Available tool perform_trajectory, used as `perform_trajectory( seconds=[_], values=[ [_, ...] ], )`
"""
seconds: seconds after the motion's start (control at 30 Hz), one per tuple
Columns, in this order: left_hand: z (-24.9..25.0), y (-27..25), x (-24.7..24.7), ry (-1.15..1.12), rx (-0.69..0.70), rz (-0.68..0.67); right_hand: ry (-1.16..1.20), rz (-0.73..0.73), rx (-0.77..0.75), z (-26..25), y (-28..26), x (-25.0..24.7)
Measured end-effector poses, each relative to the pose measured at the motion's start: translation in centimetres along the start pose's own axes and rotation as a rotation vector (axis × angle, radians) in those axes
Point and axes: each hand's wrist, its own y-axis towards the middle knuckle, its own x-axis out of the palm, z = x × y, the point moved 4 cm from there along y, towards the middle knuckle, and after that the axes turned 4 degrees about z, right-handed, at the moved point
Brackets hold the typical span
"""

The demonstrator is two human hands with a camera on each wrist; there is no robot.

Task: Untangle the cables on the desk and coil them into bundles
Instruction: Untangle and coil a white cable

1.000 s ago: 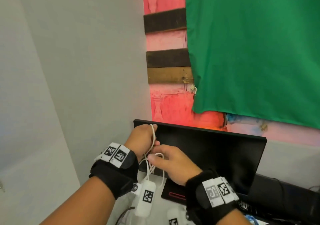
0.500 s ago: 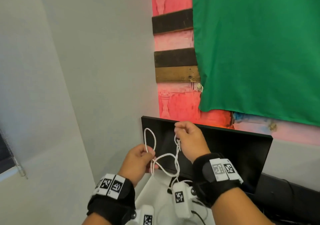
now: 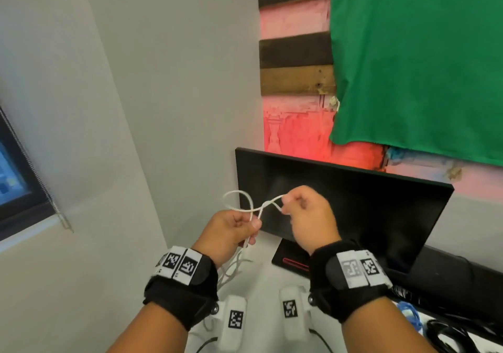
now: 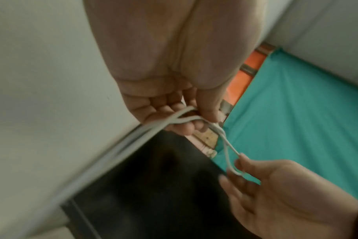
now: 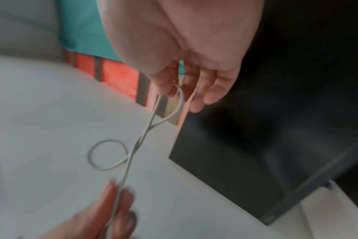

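Observation:
A thin white cable (image 3: 246, 203) is held up in the air in front of a black monitor (image 3: 353, 205). My left hand (image 3: 231, 230) grips several strands of it between thumb and fingers (image 4: 186, 119); the rest hangs down toward the desk. My right hand (image 3: 304, 214) pinches a small loop of the same cable (image 5: 174, 103) at its fingertips. Between the hands the cable crosses itself and forms a second round loop (image 5: 106, 155) on the left side.
The monitor stands on a white desk (image 3: 261, 276) against a grey wall. A green cloth (image 3: 416, 61) hangs above it. Black cables (image 3: 446, 333) and a blue item (image 3: 408, 312) lie at the lower right. A window frame (image 3: 16, 178) is at the far left.
Both hands have dropped lower and drawn level. The right hand came down from above the monitor's top edge, and the cable between the hands now runs sideways in a figure-eight.

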Motion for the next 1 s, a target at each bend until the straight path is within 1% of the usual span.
perform_trajectory(
  seconds=[0.07, 0.1, 0.13, 0.17, 0.2, 0.23, 0.27, 0.3, 0.33, 0.37, 0.4, 0.43, 0.47, 0.5, 0.53, 0.57, 0.63, 0.67, 0.73, 0.8, 0.87, 0.9, 0.97, 1.0],
  values=[
    [-1.2, -0.4, -1.2, 0.150, -0.003, 0.083, -0.024, 0.168, 0.102, 2.5, 0.4, -1.6],
    [-1.7, -0.6, -1.9, 0.166, -0.019, 0.137, -0.068, 0.215, 0.163, 3.9, 0.4, -2.2],
    [-2.2, -0.8, -2.7, 0.151, -0.039, 0.188, -0.126, 0.229, 0.233, 5.2, 0.2, -2.5],
    [-2.7, -1.0, -3.2, 0.127, -0.058, 0.226, -0.175, 0.210, 0.304, 5.9, -0.4, -2.5],
    [-3.1, -1.3, -3.5, 0.103, -0.072, 0.245, -0.232, 0.170, 0.337, 6.4, -1.1, -2.1],
    [-3.4, -1.5, -3.4, 0.098, -0.075, 0.244, -0.285, 0.126, 0.286, 6.2, -2.0, -1.4],
    [-3.7, -1.6, -3.0, 0.104, -0.066, 0.224, -0.292, 0.077, 0.161, 5.5, -2.8, -0.4],
    [-3.8, -1.6, -2.5, 0.121, -0.049, 0.188, -0.265, -0.013, 0.031, 4.4, -3.7, 0.9],
    [-3.8, -1.6, -1.8, 0.154, -0.019, 0.137, -0.206, -0.144, -0.064, 3.3, -4.6, 2.4],
    [-3.7, -1.6, -1.2, 0.200, 0.024, 0.078, -0.154, -0.280, -0.090, 2.8, -5.5, 3.9],
    [-3.6, -1.5, -0.6, 0.241, 0.063, 0.026, -0.105, -0.389, -0.042, 2.6, -6.0, 4.9],
    [-3.7, -1.3, -0.1, 0.268, 0.086, -0.011, -0.080, -0.463, 0.037, 2.5, -6.1, 5.4],
    [-3.8, -1.3, 0.3, 0.285, 0.094, -0.036, -0.068, -0.495, 0.102, 2.5, -5.7, 5.4],
    [-4.1, -1.3, 0.5, 0.288, 0.094, -0.049, -0.081, -0.506, 0.130, 2.6, -5.2, 5.1],
    [-4.4, -1.4, 0.6, 0.281, 0.086, -0.048, -0.111, -0.493, 0.128, 2.7, -4.4, 4.5],
    [-4.8, -1.3, 0.5, 0.271, 0.078, -0.027, -0.150, -0.444, 0.116, 2.7, -3.6, 3.6],
    [-6.3, -0.8, -0.7, 0.303, 0.067, 0.048, -0.173, -0.256, 0.086, 2.2, -2.0, 1.5],
    [-7.1, -0.6, -1.4, 0.373, 0.065, 0.071, -0.107, -0.157, 0.084, 1.7, -1.3, 0.7],
    [-8.7, -0.5, -2.8, 0.541, 0.066, 0.103, 0.172, -0.014, 0.101, 0.0, 0.0, -0.4],
    [-10.7, -0.7, -4.5, 0.618, 0.005, 0.193, 0.371, 0.102, 0.040, -2.6, 1.8, -2.0],
    [-13.0, -1.2, -6.1, 0.573, -0.129, 0.282, 0.503, 0.166, -0.026, -5.5, 3.7, -3.8],
    [-14.1, -1.4, -6.5, 0.532, -0.196, 0.296, 0.546, 0.177, -0.055, -6.7, 4.6, -4.4],
    [-15.6, -1.4, -6.9, 0.414, -0.285, 0.301, 0.564, 0.209, -0.127, -8.7, 6.2, -5.2],
    [-15.9, -1.2, -6.9, 0.321, -0.337, 0.333, 0.567, 0.224, -0.160, -9.3, 6.9, -5.2]
  ],
)
